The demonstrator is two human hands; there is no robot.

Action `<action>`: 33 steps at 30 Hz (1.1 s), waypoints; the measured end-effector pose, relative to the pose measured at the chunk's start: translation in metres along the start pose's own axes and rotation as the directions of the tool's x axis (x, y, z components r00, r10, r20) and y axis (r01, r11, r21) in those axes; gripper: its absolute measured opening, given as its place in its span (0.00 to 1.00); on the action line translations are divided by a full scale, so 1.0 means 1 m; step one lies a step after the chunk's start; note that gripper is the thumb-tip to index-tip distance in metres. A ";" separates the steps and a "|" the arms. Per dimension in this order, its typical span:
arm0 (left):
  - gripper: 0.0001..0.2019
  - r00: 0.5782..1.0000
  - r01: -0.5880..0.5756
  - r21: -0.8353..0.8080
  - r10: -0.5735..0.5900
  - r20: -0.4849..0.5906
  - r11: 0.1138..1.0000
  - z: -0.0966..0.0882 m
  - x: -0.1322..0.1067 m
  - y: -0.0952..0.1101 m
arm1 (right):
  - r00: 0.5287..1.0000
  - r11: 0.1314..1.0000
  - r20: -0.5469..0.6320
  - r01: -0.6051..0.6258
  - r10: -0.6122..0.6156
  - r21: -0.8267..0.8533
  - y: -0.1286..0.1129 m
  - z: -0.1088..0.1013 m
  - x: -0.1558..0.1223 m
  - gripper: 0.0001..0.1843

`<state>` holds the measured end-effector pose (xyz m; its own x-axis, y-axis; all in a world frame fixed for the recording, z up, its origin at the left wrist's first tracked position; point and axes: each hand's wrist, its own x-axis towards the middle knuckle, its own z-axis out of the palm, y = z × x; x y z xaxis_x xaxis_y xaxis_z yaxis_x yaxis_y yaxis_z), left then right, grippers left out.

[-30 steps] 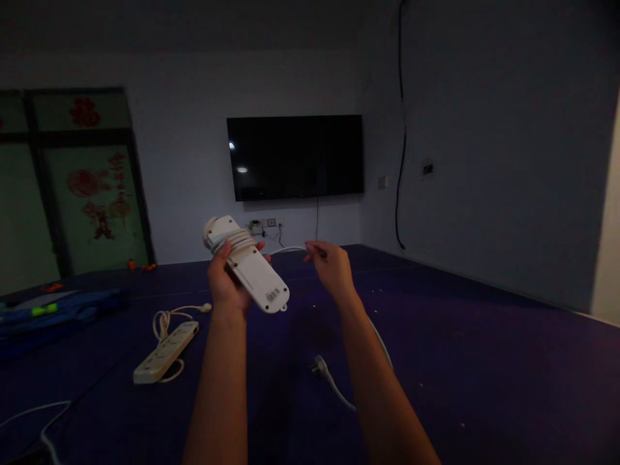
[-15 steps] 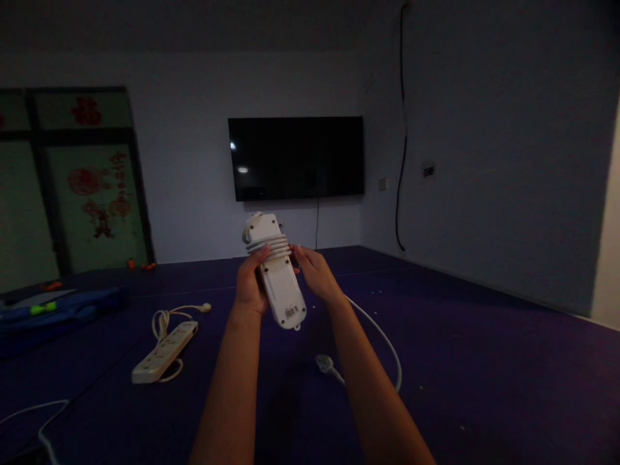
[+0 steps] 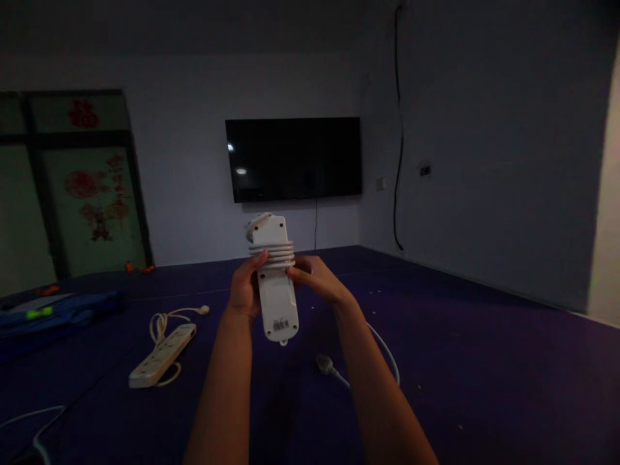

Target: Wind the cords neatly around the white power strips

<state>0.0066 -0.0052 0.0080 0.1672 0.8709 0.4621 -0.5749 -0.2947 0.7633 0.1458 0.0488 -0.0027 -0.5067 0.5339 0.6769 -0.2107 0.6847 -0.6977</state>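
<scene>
Both hands hold up a white power strip (image 3: pixel 278 303), its screwed underside and barcode label facing me. Several turns of its white cord (image 3: pixel 276 250) wrap around the strip's middle. My left hand (image 3: pixel 246 287) grips the left edge, thumb lying over the cord turns. On the right edge, my right hand (image 3: pixel 317 278) is closed with its thumb at the lowest turn; its other fingers are partly hidden behind the strip. The loose end of the cord curves behind my right forearm to a plug (image 3: pixel 324 363) lying on the purple surface.
A second power strip (image 3: pixel 163 356) with a loosely bundled cord lies at left on the purple surface (image 3: pixel 465 361). Farther left are blue cloth (image 3: pixel 87 310) and another white cable (image 3: pixel 41 426). A television (image 3: pixel 293 158) hangs on the back wall.
The held strip has turned from slanted to nearly upright. My right thumb has moved down onto the lowest cord turn, and less of the loose cord shows beside my right forearm.
</scene>
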 end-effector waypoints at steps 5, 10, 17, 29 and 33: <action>0.27 0.999 0.024 0.053 -0.023 -0.035 0.998 -0.007 0.001 0.002 | 0.997 0.999 -0.070 -0.036 0.036 -0.001 -0.012 0.006 -0.002 0.21; 0.29 0.998 0.032 0.112 -0.026 -0.060 0.993 -0.012 0.009 0.000 | 0.957 0.963 -0.286 -0.028 -0.052 -0.269 -0.016 0.009 0.002 0.19; 0.26 0.880 -0.159 0.338 0.288 -0.377 0.928 -0.009 0.022 -0.010 | 0.766 0.693 -0.574 -0.247 -0.290 -0.678 -0.015 0.015 0.003 0.21; 0.24 0.849 -0.321 0.415 0.453 -0.272 0.851 0.021 0.017 -0.019 | 0.858 0.371 -0.417 -0.298 -0.299 -0.879 -0.015 0.037 0.003 0.19; 0.24 0.740 -0.401 0.392 0.545 -0.395 0.828 0.010 0.024 -0.018 | 0.926 0.360 -0.310 -0.220 -0.216 -0.907 -0.019 0.046 0.006 0.14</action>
<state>0.0293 0.0173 0.0102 -0.5056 0.6392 0.5795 -0.2294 -0.7471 0.6239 0.1082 0.0161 0.0035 -0.1642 0.5006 0.8500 0.7939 0.5785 -0.1874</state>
